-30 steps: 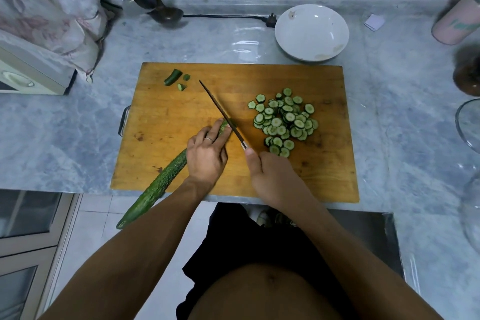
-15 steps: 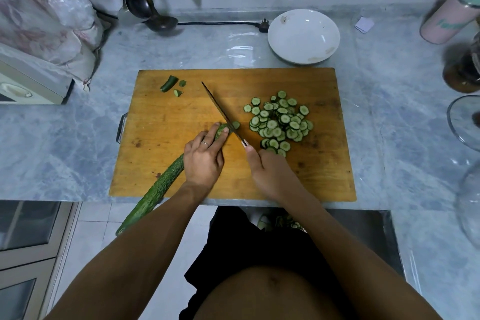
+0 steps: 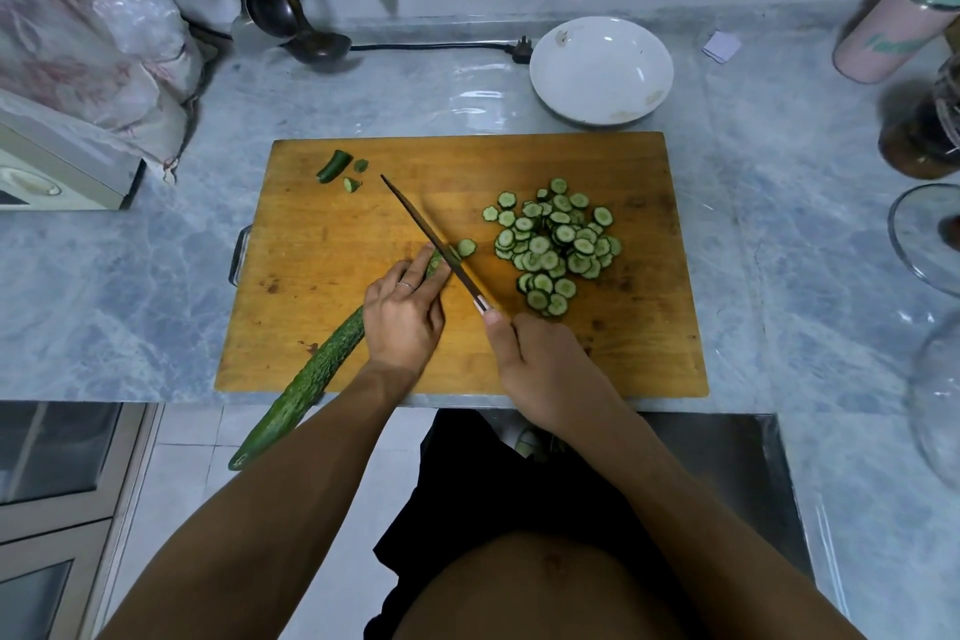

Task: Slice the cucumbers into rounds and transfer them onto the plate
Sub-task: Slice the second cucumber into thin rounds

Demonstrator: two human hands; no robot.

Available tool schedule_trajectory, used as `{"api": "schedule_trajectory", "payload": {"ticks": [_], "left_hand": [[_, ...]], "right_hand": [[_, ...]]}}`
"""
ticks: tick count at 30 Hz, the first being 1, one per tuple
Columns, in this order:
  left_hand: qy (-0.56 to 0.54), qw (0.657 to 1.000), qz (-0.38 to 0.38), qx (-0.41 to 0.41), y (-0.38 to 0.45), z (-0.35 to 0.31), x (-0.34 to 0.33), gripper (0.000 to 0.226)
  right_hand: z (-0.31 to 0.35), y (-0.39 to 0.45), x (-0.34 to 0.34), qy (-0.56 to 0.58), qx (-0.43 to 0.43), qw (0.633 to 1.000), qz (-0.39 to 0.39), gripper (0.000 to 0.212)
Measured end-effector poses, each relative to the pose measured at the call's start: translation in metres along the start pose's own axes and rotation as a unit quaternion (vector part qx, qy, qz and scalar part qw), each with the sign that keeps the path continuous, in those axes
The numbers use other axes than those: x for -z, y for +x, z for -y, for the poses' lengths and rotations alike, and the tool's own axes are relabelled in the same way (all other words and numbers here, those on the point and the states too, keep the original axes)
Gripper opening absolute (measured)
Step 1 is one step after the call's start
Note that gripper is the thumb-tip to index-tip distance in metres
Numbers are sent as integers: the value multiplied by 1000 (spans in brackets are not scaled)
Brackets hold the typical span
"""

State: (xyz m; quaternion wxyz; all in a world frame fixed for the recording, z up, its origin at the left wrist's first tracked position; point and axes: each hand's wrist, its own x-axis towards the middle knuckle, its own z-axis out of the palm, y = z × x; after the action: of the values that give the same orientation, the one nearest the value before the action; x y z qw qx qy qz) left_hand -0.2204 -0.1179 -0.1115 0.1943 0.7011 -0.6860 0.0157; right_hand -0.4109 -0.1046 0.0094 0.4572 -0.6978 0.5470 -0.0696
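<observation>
A long dark green cucumber (image 3: 311,374) lies slantwise on the wooden cutting board (image 3: 363,234), its tail hanging past the front edge. My left hand (image 3: 402,312) holds it down near the cut end, fingers curled over it. My right hand (image 3: 540,364) grips the handle of a knife (image 3: 431,239), whose blade stands against the cut end. One fresh round (image 3: 466,247) lies just right of the blade. A heap of several rounds (image 3: 556,244) sits on the board's right half. The white plate (image 3: 601,69) stands behind the board with no slices in it.
Cucumber end scraps (image 3: 335,165) lie at the board's far left. A ladle (image 3: 311,42), a power plug (image 3: 519,51) and hanging utensils are at the back. A pink bottle (image 3: 893,26), a dark jar (image 3: 924,130) and a glass lid (image 3: 924,234) crowd the right side.
A new round has come off the cucumber and lies to the right of the blade. My left hand stays on the cucumber. The camera view has shifted slightly.
</observation>
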Motion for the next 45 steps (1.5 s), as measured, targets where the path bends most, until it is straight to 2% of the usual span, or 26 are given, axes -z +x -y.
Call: {"api": "schedule_trajectory", "payload": {"ticks": [8,17,31,38,45], "left_hand": [[-7,1000,-30,-7,1,-2,0,45],[2,1000,0,2,2,1,-1,41],[-38,998,-36,-27,-1,1,1,43],[-33,999,18,6,-1,3,-1,42],[-39,999,35,16,1,3,1,46]], "right_hand": [[-1,7,7,20,-9,1000,10,52],[-7,35,-26,33,-52,998,-5,50],[-12,28,-12,26,-28,999,-14,52],[-7,8,-11,2,-7,1000,-12,49],[-8,3,-10,1,-6,1000,0,50]]}}
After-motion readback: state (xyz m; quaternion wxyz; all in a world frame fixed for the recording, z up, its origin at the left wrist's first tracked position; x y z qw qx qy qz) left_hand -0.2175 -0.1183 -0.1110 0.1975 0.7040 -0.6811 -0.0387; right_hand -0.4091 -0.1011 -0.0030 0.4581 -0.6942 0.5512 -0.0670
